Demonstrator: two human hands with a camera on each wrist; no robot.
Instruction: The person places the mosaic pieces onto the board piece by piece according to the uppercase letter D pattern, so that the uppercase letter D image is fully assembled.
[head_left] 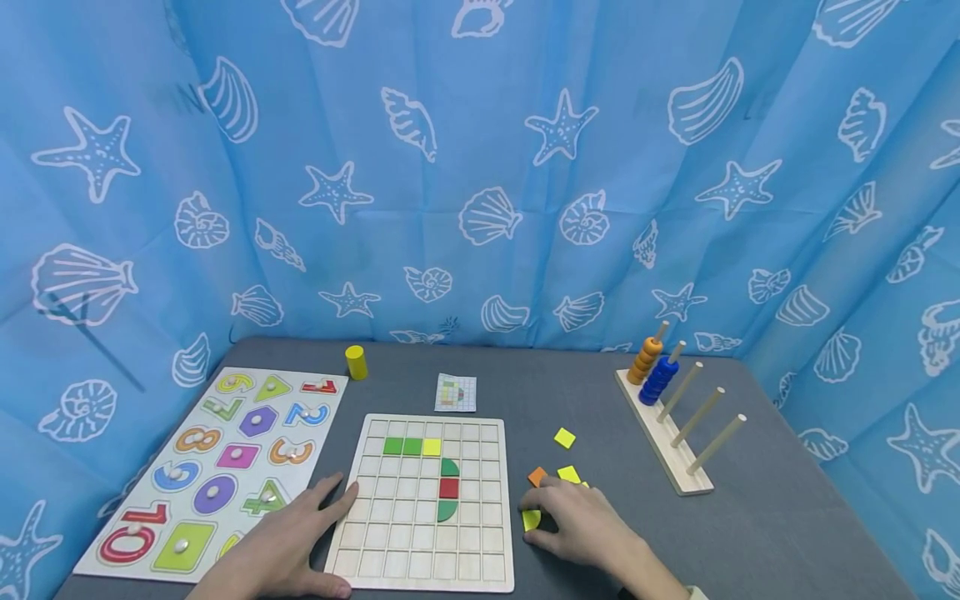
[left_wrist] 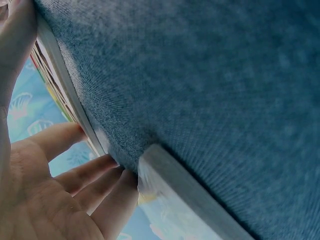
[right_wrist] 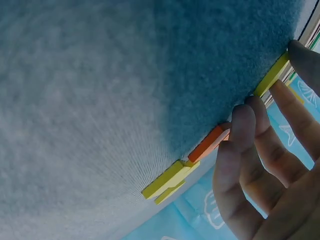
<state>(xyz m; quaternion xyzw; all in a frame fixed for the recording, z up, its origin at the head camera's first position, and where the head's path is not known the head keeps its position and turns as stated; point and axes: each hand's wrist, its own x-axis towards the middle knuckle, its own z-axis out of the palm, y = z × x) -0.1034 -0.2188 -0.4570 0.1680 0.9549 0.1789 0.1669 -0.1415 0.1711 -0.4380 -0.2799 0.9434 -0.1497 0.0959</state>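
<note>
My left hand rests at the left edge of a wooden grid board, its fingers spread and the thumb by the near corner. On the board lie two green square tiles, a yellow square, a red square and two green rounded pieces. Right of the board, my right hand pinches a yellow square tile between thumb and index finger, low at the table. Close by its other fingers are an orange tile and yellow tiles.
A number-and-shape puzzle board lies left. Behind the grid are a small pattern card and a yellow cylinder. Another yellow tile lies right. Farther right stands a peg rack with orange and blue rings.
</note>
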